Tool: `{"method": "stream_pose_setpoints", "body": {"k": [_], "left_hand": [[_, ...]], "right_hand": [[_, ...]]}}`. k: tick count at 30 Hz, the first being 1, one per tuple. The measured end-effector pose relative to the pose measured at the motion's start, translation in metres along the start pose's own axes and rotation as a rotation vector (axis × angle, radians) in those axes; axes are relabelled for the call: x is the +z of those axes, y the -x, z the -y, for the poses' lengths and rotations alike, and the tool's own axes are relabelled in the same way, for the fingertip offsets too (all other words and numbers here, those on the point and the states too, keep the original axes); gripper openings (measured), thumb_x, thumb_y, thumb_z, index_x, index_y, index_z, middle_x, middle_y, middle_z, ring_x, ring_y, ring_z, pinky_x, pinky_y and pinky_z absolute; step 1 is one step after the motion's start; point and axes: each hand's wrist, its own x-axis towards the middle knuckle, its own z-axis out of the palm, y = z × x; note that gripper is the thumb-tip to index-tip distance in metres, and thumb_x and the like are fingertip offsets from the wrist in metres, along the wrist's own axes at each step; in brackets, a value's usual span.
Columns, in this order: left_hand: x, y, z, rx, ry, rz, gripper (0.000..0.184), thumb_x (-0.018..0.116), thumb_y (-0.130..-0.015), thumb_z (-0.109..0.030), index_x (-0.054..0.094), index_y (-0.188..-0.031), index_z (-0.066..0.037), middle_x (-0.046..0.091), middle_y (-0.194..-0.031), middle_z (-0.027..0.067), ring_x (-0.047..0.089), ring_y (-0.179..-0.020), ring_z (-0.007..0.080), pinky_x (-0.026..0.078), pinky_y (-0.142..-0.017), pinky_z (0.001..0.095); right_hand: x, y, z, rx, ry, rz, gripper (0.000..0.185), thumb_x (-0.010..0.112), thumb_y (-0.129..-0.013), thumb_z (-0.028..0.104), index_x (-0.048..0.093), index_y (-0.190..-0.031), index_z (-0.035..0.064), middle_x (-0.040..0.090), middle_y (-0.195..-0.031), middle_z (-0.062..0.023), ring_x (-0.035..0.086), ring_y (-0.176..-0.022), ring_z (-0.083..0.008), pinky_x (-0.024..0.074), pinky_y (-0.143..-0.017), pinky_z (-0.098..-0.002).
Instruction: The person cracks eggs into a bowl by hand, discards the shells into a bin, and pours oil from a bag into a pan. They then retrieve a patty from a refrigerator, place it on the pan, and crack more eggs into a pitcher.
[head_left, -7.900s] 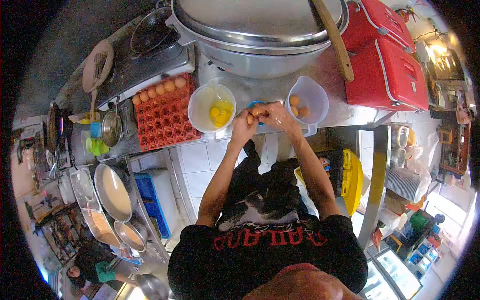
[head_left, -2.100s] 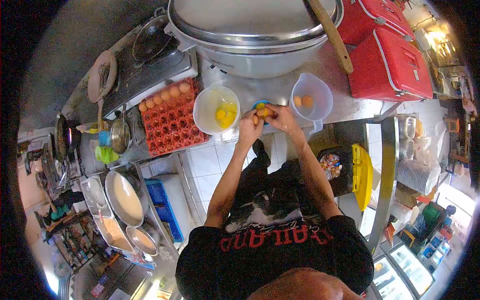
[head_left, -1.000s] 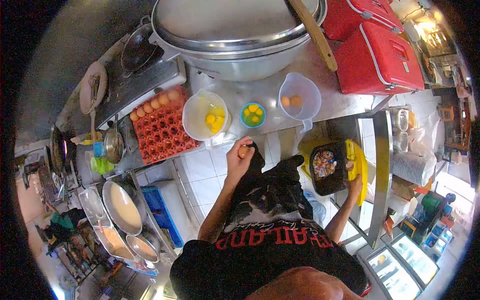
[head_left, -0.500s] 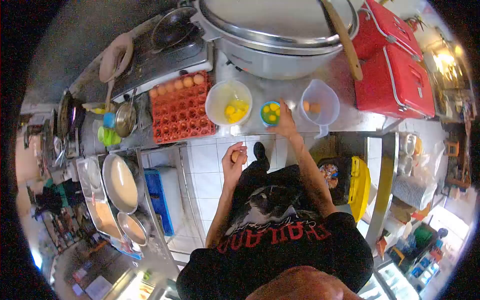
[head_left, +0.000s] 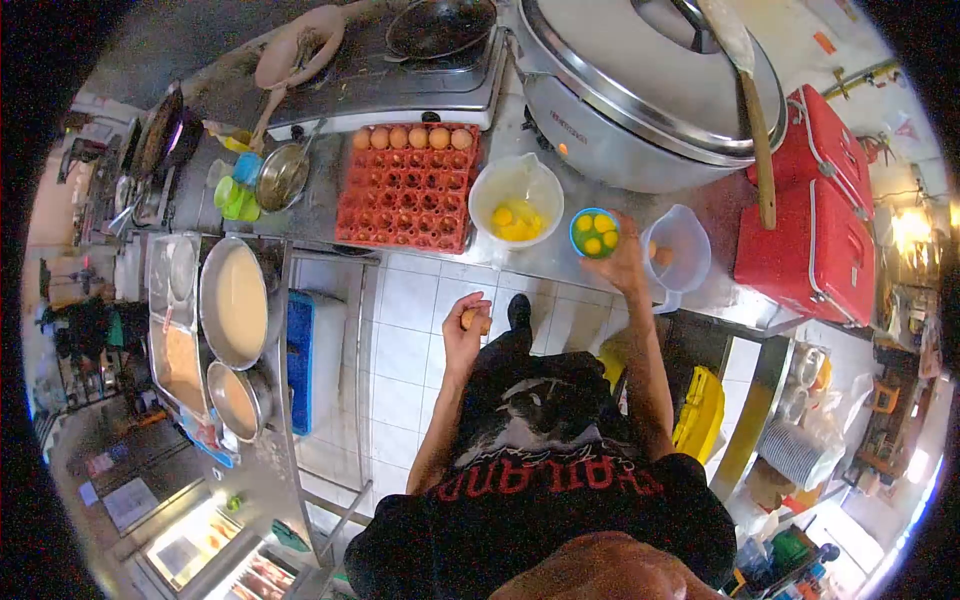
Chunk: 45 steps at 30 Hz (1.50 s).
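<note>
One egg [head_left: 476, 323], enclosed in my curled left hand [head_left: 461, 339], short of the counter [head_left: 577, 190]; one blue cup [head_left: 574, 238] of yolks [head_left: 592, 245] (four, loose) by that counter's edge, side clasped by my right hand [head_left: 624, 264] — a careless tilt could slop them out.

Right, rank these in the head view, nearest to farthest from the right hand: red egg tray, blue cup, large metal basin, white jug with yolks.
1. Blue cup: at the right hand, on its left.
2. White jug: left of the cup.
3. Red egg tray: left of the jug.
4. Large metal basin: farthest left, lower in view.
</note>
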Motion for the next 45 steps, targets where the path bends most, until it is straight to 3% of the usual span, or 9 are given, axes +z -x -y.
{"method": "stream_pose_setpoints", "body": {"k": [2, 11, 17, 20, 29, 36, 38, 41, 45], "left_hand": [[0.002, -0.001, 0.001, 0.003, 0.033, 0.007, 0.03, 0.061, -0.089, -0.012, 0.059, -0.118, -0.002, 0.067, -0.101, 0.0104, 0.061, -0.079, 0.0128, 0.051, -0.068, 0.0247], [0.006, 0.0, 0.004, -0.047, 0.074, -0.027, 0.032, 0.063, -0.088, -0.015, 0.059, -0.117, -0.001, 0.066, -0.101, 0.01, 0.059, -0.076, 0.0112, 0.05, -0.067, 0.0242], [0.004, 0.007, -0.004, -0.089, 0.092, -0.054, 0.033, 0.06, -0.09, -0.014, 0.057, -0.12, 0.0, 0.065, -0.103, 0.0104, 0.057, -0.074, 0.0098, 0.049, -0.065, 0.0226], [0.0, 0.007, 0.001, -0.049, 0.094, -0.047, 0.033, 0.06, -0.09, -0.013, 0.056, -0.121, 0.0, 0.065, -0.104, 0.011, 0.056, -0.075, 0.0098, 0.047, -0.065, 0.0221], [0.02, 0.0, -0.007, -0.082, 0.024, 0.082, 0.039, 0.057, -0.089, -0.018, 0.055, -0.123, 0.0, 0.062, -0.105, 0.0134, 0.056, -0.078, 0.0123, 0.047, -0.07, 0.0252], [0.025, -0.014, -0.007, -0.224, 0.196, 0.226, 0.044, 0.051, -0.085, -0.015, 0.053, -0.126, 0.001, 0.059, -0.114, 0.0175, 0.061, -0.092, 0.0223, 0.052, -0.082, 0.034], [0.026, -0.019, -0.001, -0.263, 0.31, 0.296, 0.046, 0.049, -0.085, -0.015, 0.051, -0.128, 0.002, 0.056, -0.121, 0.0175, 0.061, -0.101, 0.0257, 0.052, -0.09, 0.0376], [0.036, -0.026, 0.0, -0.325, 0.323, 0.356, 0.049, 0.05, -0.085, -0.01, 0.047, -0.132, 0.003, 0.055, -0.123, 0.0196, 0.06, -0.109, 0.0309, 0.05, -0.096, 0.0414], [0.066, -0.035, -0.016, -0.355, 0.303, 0.394, 0.046, 0.052, -0.089, -0.007, 0.043, -0.133, 0.006, 0.055, -0.121, 0.02, 0.06, -0.11, 0.0324, 0.05, -0.097, 0.041]], "right_hand": [[-0.006, 0.001, 0.096, -0.241, 0.809, 0.024, 0.097, 0.091, -0.049, 0.029, 0.045, -0.131, 0.0044, 0.054, -0.122, -0.0165, 0.053, -0.116, -0.0353, 0.0445, -0.099, -0.0428], [0.027, -0.043, 0.208, -0.447, 0.927, 0.393, 0.097, 0.086, -0.049, 0.021, 0.042, -0.134, 0.0048, 0.051, -0.122, -0.0186, 0.052, -0.113, -0.038, 0.0444, -0.097, -0.0451], [0.085, -0.059, 0.216, -0.428, 1.455, 0.41, 0.079, 0.075, -0.057, 0.009, 0.048, -0.131, 0.0084, 0.049, -0.124, -0.017, 0.049, -0.114, -0.0414, 0.044, -0.098, -0.0476], [0.106, -0.06, 0.21, -0.744, 1.524, 0.343, 0.048, 0.067, -0.073, 0.015, 0.058, -0.119, 0.0073, 0.048, -0.126, -0.0167, 0.046, -0.117, -0.0413, 0.0455, -0.093, -0.0517], [0.139, -0.029, 0.18, -1.107, 1.664, 0.222, 0.04, 0.058, -0.079, 0.015, 0.056, -0.118, 0.0115, 0.052, -0.122, -0.0126, 0.047, -0.117, -0.0344, 0.044, -0.092, -0.0429], [0.036, -0.023, 0.161, -0.159, 0.67, -0.058, 0.072, 0.082, -0.061, 0.022, 0.053, -0.125, 0.0088, 0.049, -0.13, -0.0193, 0.044, -0.124, -0.0377, 0.0401, -0.102, -0.0445], [0.026, -0.011, 0.08, -0.053, 0.785, -0.017, 0.097, 0.088, -0.051, 0.03, 0.041, -0.132, 0.0055, 0.05, -0.126, -0.0204, 0.047, -0.12, -0.0414, 0.0416, -0.101, -0.0464], [0.022, 0.013, -0.019, -0.011, 0.762, 0.033, 0.084, 0.086, -0.059, 0.031, 0.049, -0.131, 0.0061, 0.042, -0.136, -0.0233, 0.041, -0.126, -0.0417, 0.0375, -0.105, -0.0494], [0.032, 0.026, -0.017, 0.047, 0.705, -0.134, 0.067, 0.084, -0.064, 0.026, 0.056, -0.123, 0.0071, 0.039, -0.139, -0.0236, 0.042, -0.125, -0.0422, 0.04, -0.101, -0.0494]]}}
